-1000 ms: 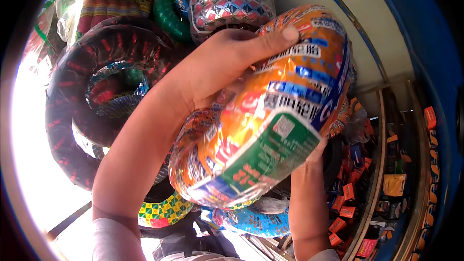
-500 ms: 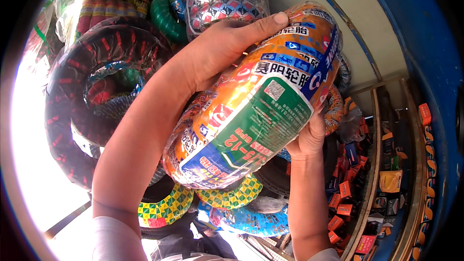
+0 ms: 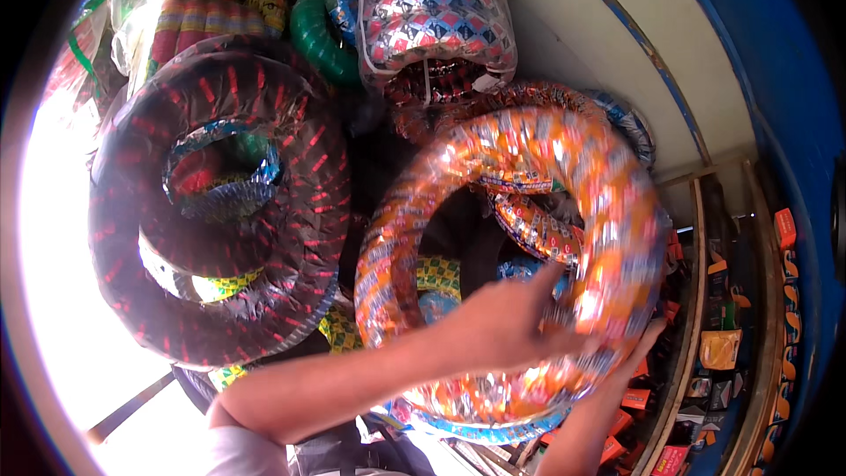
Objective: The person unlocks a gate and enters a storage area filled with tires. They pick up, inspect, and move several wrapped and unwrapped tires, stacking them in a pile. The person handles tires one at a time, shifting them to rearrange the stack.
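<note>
A tire [image 3: 617, 203] wrapped in shiny orange, blue and white film faces me as a ring, blurred by motion. My left hand [image 3: 520, 317] reaches across its near side from the lower left, with a thumb or finger raised by the inner edge; the other fingers are smeared against the wrapping. At the lower right outer edge, my right hand [image 3: 630, 366] holds the ring, partly hidden behind it. Through the hole, another wrapped tire [image 3: 538, 229] shows below. Close by on the left stands a black-wrapped tire [image 3: 115, 238] with red marks.
Behind lies a plastic-wrapped bundle of tires [image 3: 436, 9], beside a green-wrapped tire [image 3: 317, 35]. A shelf [image 3: 692, 300] with small orange and dark boxes runs along the right, near a blue wall [image 3: 784, 79]. A blue-wrapped tire [image 3: 493, 430] lies at the bottom.
The orange-wrapped tire has turned from its tread side to its ring face and moved down and right. My left hand has dropped from its top to its near side; the right hand has moved lower right.
</note>
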{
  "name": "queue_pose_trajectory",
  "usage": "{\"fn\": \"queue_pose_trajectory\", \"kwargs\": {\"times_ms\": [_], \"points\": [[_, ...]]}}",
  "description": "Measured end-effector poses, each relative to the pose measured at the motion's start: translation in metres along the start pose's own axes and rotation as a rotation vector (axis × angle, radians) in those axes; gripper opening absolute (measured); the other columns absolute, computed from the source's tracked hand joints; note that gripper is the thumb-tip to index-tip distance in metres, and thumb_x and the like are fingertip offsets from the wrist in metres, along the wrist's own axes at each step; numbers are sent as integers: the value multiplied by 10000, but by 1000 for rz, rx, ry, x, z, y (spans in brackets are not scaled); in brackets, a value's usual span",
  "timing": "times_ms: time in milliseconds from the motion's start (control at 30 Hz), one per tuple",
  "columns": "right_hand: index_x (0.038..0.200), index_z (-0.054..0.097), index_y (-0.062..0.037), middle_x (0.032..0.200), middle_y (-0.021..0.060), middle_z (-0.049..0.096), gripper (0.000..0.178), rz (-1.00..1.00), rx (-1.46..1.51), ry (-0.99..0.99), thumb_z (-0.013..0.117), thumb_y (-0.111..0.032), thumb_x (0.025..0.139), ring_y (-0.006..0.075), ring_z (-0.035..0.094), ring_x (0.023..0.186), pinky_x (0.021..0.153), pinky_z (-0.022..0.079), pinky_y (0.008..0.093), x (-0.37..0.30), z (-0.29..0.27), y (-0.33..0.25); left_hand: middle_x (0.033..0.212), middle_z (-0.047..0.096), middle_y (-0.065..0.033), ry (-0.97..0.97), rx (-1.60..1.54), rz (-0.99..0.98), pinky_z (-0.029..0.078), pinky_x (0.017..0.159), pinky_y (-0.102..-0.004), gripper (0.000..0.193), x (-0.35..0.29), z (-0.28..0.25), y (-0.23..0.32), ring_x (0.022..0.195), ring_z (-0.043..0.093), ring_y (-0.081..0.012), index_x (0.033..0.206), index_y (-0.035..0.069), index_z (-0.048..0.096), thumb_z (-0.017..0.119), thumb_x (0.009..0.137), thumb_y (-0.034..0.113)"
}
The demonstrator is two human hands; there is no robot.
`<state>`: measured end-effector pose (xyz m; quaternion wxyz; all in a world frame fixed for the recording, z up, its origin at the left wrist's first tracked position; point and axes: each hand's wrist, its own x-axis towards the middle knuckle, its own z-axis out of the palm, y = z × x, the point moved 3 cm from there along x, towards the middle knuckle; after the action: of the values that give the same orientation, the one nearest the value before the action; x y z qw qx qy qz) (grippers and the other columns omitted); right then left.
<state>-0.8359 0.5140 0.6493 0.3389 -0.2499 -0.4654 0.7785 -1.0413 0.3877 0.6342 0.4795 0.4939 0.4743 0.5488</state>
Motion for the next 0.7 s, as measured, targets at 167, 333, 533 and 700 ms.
{"fn": "queue_pose_trajectory", "kwargs": {"times_ms": [167, 333, 533, 700], "points": [[1399, 312, -8, 1366, 142, 450, 936, 214, -63, 100, 774, -447, 712, 309, 486, 1209, 1026, 395, 505, -68, -83, 36, 1164, 598, -234, 457, 292, -167, 463, 936, -358, 701, -28, -19, -93, 1087, 602, -310, 1271, -49, 491, 746, 792, 395], [1386, 280, 46, 1343, 131, 448, 973, 139, -217, 57, 825, -342, 679, 284, 464, 1227, 1060, 345, 439, -81, -81, 35, 1200, 571, -206, 775, 178, -269, 414, 978, -400, 637, -64, -59, -196, 1157, 526, -352, 1262, -34, 504, 730, 784, 323], [1356, 290, 46, 1272, 131, 466, 874, 151, -622, 180, 813, -216, 706, 197, 475, 1171, 1011, 382, 380, -47, -74, 39, 1174, 570, -210, 698, 390, -288, 409, 975, -403, 623, -51, -71, -168, 1150, 526, -344, 1248, -36, 506, 735, 784, 310], [1279, 376, 41, 1150, 122, 555, 814, 146, -619, 281, 838, -189, 650, 181, 577, 1018, 867, 499, 343, -42, -77, 47, 1096, 634, -174, 686, 167, -294, 458, 895, -337, 513, -55, -86, -187, 1031, 621, -244, 1202, -29, 533, 723, 805, 235]]}}
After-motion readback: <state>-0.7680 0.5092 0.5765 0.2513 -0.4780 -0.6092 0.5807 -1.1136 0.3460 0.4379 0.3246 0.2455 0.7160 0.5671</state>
